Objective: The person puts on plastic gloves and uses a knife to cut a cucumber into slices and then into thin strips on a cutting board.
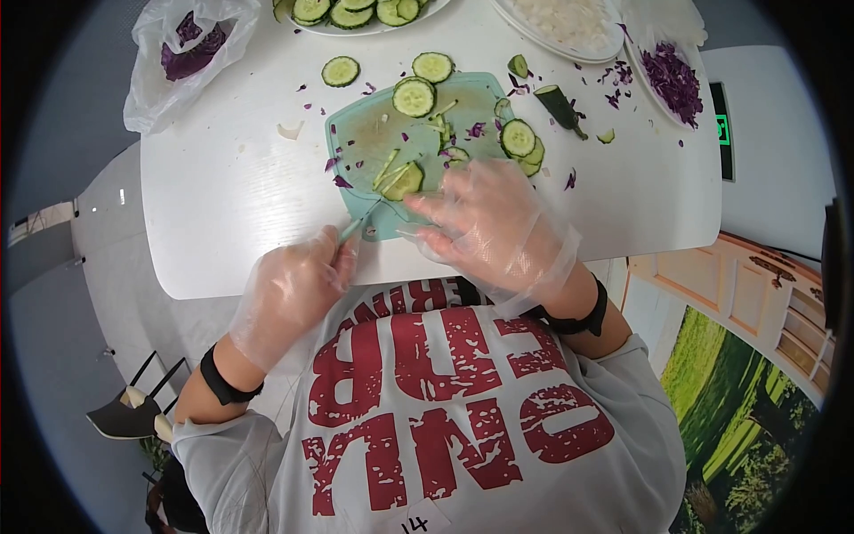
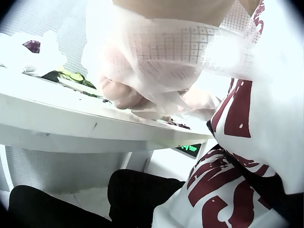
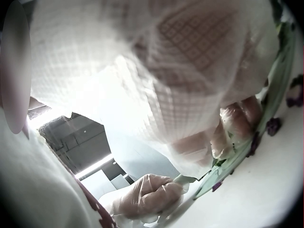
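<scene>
In the head view my gloved left hand (image 1: 298, 276) grips the pale green handle of a knife (image 1: 351, 230), whose tip end reaches a cucumber slice (image 1: 406, 182) at the near left of the green cutting board (image 1: 360, 133). Thin cucumber strips (image 1: 385, 166) lie by that slice. My gloved right hand (image 1: 503, 222) is low over the board's near right part, its fingertips right at the slice's near edge. More cut cucumber lies partly hidden behind its knuckles. From the right wrist view, the left hand (image 3: 152, 197) is curled round the knife handle.
Cucumber rounds (image 1: 414, 96) lie at the board's far edge, others (image 1: 518, 138) at its right. A cucumber end piece (image 1: 559, 109) is beyond. Plates of cucumber slices (image 1: 356, 13), pale shreds (image 1: 569, 22) and shredded purple cabbage (image 1: 672, 82) stand at the back; a plastic bag (image 1: 151, 89) holds cabbage.
</scene>
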### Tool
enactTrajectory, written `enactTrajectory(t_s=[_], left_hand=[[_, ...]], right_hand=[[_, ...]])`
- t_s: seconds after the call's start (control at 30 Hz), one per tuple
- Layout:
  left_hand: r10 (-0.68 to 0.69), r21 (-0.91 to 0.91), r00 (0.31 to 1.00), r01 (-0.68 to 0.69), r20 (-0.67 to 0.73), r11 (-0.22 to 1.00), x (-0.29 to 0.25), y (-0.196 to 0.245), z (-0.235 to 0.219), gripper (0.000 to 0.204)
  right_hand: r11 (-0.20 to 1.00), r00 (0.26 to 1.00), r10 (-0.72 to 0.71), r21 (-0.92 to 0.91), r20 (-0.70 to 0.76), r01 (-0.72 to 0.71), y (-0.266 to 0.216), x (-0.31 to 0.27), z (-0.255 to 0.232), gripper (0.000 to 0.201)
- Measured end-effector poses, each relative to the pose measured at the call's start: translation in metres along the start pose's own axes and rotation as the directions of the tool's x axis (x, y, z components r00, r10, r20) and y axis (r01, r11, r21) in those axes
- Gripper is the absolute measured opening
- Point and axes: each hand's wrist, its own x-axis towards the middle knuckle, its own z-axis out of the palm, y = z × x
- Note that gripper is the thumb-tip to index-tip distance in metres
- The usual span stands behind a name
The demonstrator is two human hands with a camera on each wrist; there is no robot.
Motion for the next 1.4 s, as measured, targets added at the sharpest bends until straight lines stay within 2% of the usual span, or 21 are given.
enactTrajectory(t_s=[0.17, 0.43, 0.83, 0.9, 0.97, 1.17, 1.4], left_hand=[[-0.001, 0.042, 1.0, 0.0, 0.023, 0.999, 0.0, -0.002, -0.003, 0.02], [-0.036, -0.033, 0.992, 0.041, 0.124, 0.999, 0.01, 0.008, -0.013, 0.019], [0.039, 0.046, 0.998, -0.038, -0.04, 0.998, 0.006, 0.0, 0.0, 0.02], [0.052, 0.028, 0.998, -0.05, -0.037, 0.998, 0.003, 0.001, 0.0, 0.02], [0.06, 0.013, 0.998, -0.059, -0.035, 0.998, 0.001, 0.0, 0.001, 0.021], [0.057, 0.006, 0.997, -0.057, -0.057, 0.998, -0.001, -0.001, 0.006, 0.021], [0.024, -0.007, 1.0, -0.024, -0.015, 1.0, -0.002, 0.001, 0.004, 0.022]], right_hand=[[1.0, 1.0, -0.004, 0.014, -0.004, 0.004, 0.001, 0.0, 0.0, 0.033], [1.0, 1.0, 0.002, 0.007, -0.006, -0.002, -0.001, 0.0, 0.001, 0.034], [1.0, 1.0, 0.009, -0.009, -0.007, -0.009, -0.001, -0.002, 0.001, 0.034], [1.0, 1.0, 0.012, -0.007, -0.017, -0.012, -0.002, -0.003, 0.0, 0.034], [0.999, 0.994, 0.039, -0.032, 0.106, -0.036, -0.002, -0.003, -0.003, 0.034], [0.999, 0.995, 0.036, -0.033, 0.089, -0.033, -0.001, -0.004, -0.001, 0.034], [0.999, 0.997, 0.037, -0.024, 0.075, -0.035, -0.001, -0.003, 0.0, 0.034]])
